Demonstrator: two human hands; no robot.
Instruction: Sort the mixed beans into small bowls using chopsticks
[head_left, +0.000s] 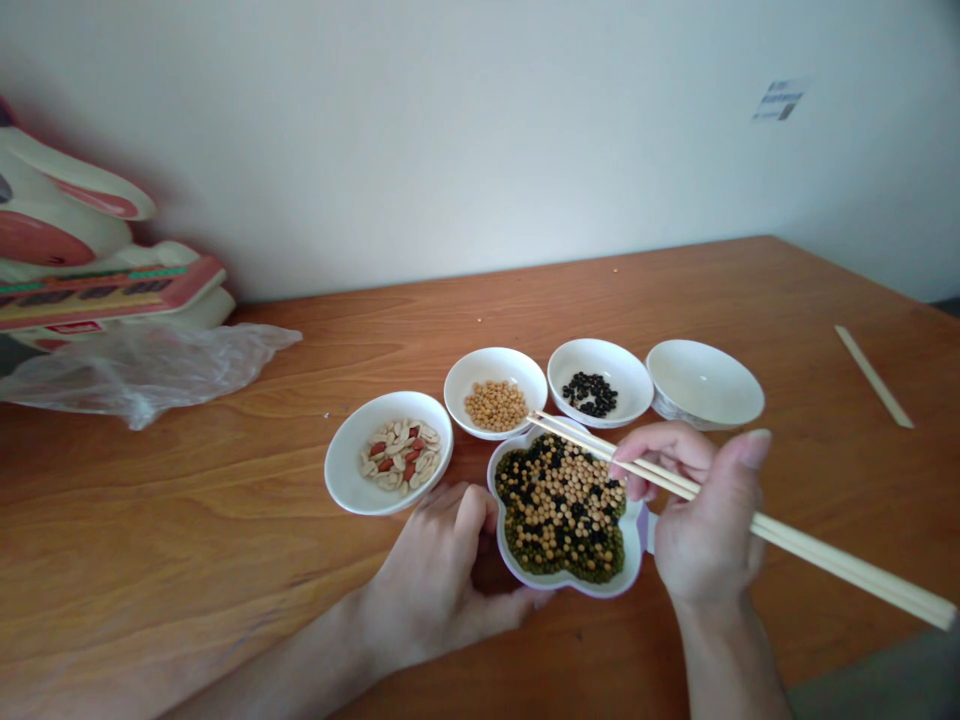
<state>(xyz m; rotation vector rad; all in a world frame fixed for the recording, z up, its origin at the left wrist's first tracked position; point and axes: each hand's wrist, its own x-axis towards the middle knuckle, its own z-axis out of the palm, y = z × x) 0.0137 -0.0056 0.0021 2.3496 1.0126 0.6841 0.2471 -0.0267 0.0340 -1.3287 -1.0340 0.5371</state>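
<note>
My left hand (439, 565) is curled against the left side of a flower-shaped bowl (634, 565), its thumb along the near rim. Green beans, black beans and pale yellow soybeans fill this bowl. A pair of wooden chopsticks (832, 561) is gripped in my right hand (709, 515), above the bowl's right side. Their tips are close together near the rim of a white bowl of soybeans (491, 363); whether a bean sits between them I cannot make out. Behind are a white bowl of black beans (592, 354) and, to the left, a white bowl of peanuts (344, 462).
A white bowl (705, 385) with nothing visible inside stands at the row's right end. Farther right lies a pale stick (874, 377). At the left are a toy keyboard (112, 290) and a crumpled clear plastic bag (165, 365). The wall (465, 130) borders the table's back.
</note>
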